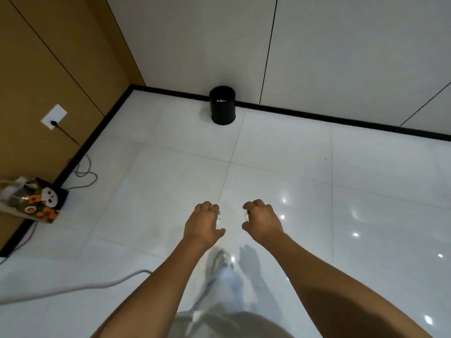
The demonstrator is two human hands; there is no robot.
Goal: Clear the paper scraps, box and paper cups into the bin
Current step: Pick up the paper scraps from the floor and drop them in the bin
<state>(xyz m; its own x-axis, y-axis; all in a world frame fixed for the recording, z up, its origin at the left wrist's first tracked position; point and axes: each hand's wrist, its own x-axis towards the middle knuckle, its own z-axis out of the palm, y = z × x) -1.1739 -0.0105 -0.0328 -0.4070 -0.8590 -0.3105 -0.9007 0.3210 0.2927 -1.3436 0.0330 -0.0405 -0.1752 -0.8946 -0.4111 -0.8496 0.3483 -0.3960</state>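
Illumination is even, moderately dim and comes from overhead: small bright specular glints dot the glossy white tiled floor (280, 147) to the right of the round black plastic bin (222, 105) and nearer the camera than it. Soft, faint shadows lie on the tiles just around the bin's base and nearer the camera. Wide-angle distortion bends wall lines away from the bin, and detail is slightly soft throughout.

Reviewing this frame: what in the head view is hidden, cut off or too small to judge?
- Left hand: its curled fingers hide most of a small pale thing; what it is cannot be told.
- Right hand: likewise, only a pale sliver shows.
- Bin: the inside is dark; a pale fleck shows, too small to name.
- Patterned bag: cut off by the left edge.
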